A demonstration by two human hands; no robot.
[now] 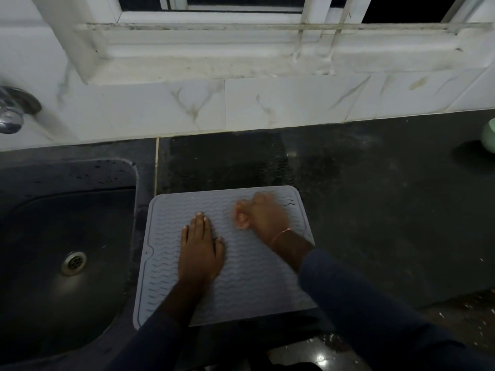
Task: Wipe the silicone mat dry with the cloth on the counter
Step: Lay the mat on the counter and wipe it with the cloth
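Left hand (200,253) flat, empty, pinning silicone mat (241,285) by the bench's near edge; right hand (261,214) blurred, fisted, cloth unseen. Wiping seemingly unfinished.

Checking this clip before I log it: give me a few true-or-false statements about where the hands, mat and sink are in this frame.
1. The left hand lies flat, palm down, on the silicone mat. True.
2. The mat lies inside the sink. False: it lies on the dark counter, just right of the sink.
3. The right hand is curled and motion-blurred over the far right part of the mat. True.
4. A green object stands on the mat. False: it sits at the far right edge of the counter, apart from the mat.
5. A cloth is plainly spread across the mat. False: no spread cloth shows; whether the blurred right hand holds one cannot be told.
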